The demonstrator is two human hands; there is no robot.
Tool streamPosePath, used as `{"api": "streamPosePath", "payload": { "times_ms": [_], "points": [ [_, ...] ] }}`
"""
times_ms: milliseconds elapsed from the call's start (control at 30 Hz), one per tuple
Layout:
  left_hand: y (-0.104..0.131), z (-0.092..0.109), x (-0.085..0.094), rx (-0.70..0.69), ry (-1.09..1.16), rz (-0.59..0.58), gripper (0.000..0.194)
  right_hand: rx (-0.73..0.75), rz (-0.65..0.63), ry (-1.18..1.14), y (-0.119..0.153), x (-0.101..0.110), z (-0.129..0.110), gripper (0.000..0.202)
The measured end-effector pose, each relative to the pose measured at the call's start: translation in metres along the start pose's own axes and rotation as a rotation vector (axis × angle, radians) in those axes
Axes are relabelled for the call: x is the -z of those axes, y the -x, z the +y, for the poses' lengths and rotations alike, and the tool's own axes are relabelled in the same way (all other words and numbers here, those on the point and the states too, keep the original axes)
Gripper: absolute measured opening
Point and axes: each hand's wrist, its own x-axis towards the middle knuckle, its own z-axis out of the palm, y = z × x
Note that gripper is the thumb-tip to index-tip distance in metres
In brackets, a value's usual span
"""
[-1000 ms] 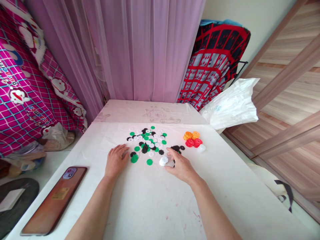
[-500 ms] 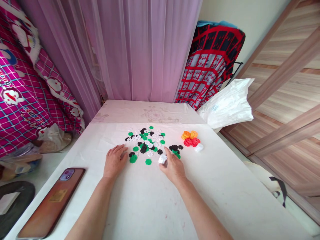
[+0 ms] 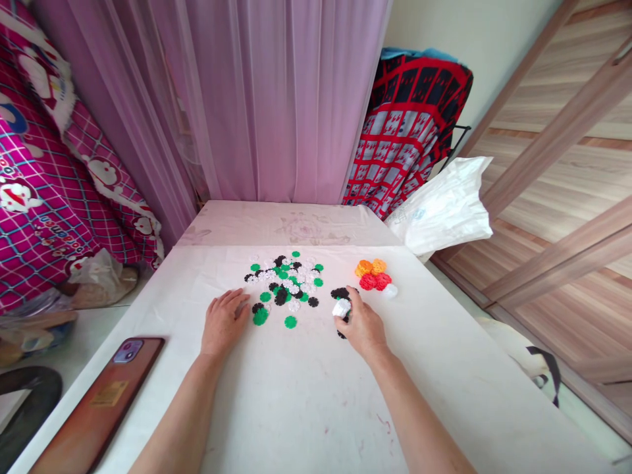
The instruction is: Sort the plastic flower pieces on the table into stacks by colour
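My right hand grips a white ball-like piece, apparently built of interlocked discs, between thumb and fingers. Black notched discs lie right behind that hand, and another black disc peeks out below the thumb. My left hand lies palm down on the table with its fingers stretched out, holding nothing. Just to its right spreads a loose pile of green, black and white discs. A green disc sits apart at the pile's near side. The fingers partly hide what is under my right hand.
Orange clusters, red clusters and a white cluster stand together at the right. A phone lies at the table's left edge. A white plastic bag hangs by the right far corner. A purple curtain borders the far side.
My right hand has moved to the right with the white piece, over the small group of black discs, and now covers the green ones there. My left hand stays in place.
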Motion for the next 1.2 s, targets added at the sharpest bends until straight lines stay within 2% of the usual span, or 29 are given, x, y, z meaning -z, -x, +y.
{"api": "streamPosePath", "payload": {
  "times_ms": [167,300,667,833,1000,1100,1200],
  "points": [
    [0.0,-0.002,-0.001,-0.005,-0.007,-0.009,0.035,-0.139,-0.026,0.092,-0.012,0.013,0.035,0.067],
    [-0.001,-0.004,-0.002,-0.014,-0.011,-0.006,0.035,-0.201,-0.04,0.125,-0.016,0.013,0.056,0.064],
    [-0.003,-0.008,-0.003,-0.049,-0.031,0.021,0.036,-0.271,0.061,0.106,-0.019,0.005,0.072,0.059],
    [-0.003,-0.009,-0.003,-0.057,-0.034,0.025,0.036,-0.277,0.138,0.073,-0.019,0.0,0.076,0.057],
    [-0.003,-0.009,-0.003,-0.065,-0.033,0.029,0.036,-0.242,0.207,-0.114,-0.007,-0.009,0.085,0.057],
    [-0.002,-0.009,-0.004,-0.075,-0.033,0.035,0.036,-0.209,0.295,-0.173,0.01,-0.015,0.09,0.043],
    [-0.003,-0.01,-0.004,-0.078,-0.035,0.031,0.037,-0.077,0.292,-0.079,0.026,-0.017,0.085,0.03]
  ]
}}
